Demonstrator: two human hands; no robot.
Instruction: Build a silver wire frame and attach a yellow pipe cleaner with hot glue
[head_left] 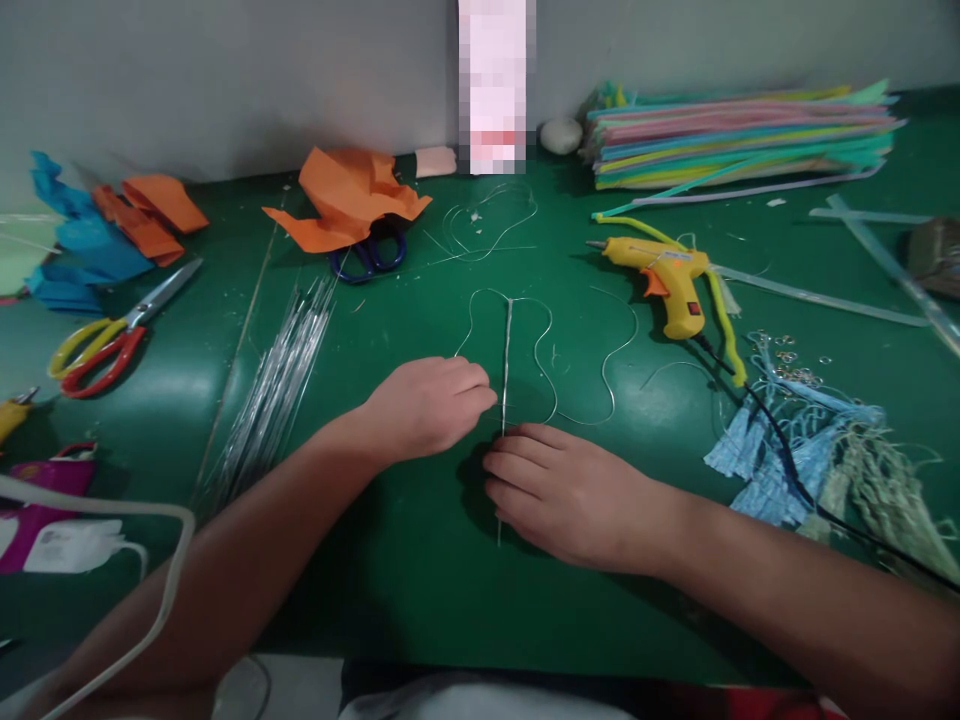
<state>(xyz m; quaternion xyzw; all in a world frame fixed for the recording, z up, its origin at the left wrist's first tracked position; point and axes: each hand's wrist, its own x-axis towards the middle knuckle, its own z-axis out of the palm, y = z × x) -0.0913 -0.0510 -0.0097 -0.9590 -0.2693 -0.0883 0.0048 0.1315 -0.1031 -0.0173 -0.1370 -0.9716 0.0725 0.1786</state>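
A slim silvery stem of thin wires (508,360) points away from me over the green table, a fine thread (551,375) curling loosely from its far tip on both sides. My right hand (574,490) has its fingers wrapped round the stem's lower part, and the near end sticks out below them. Just left of the stem, my left hand (427,408) is closed in a pinch; the thread runs in under it, and a fine strand shows at its fingertips. What lies inside the left fingers is mostly hidden.
Left lie straight wires (281,375), red-and-yellow scissors (131,335) and a white cord (176,560). Orange paper (345,195) partly covers blue-handled scissors (375,255). Right are a yellow glue gun (664,275) with a black cable, blue tassels (795,460), metal rings (795,365) and pipe cleaners (735,140).
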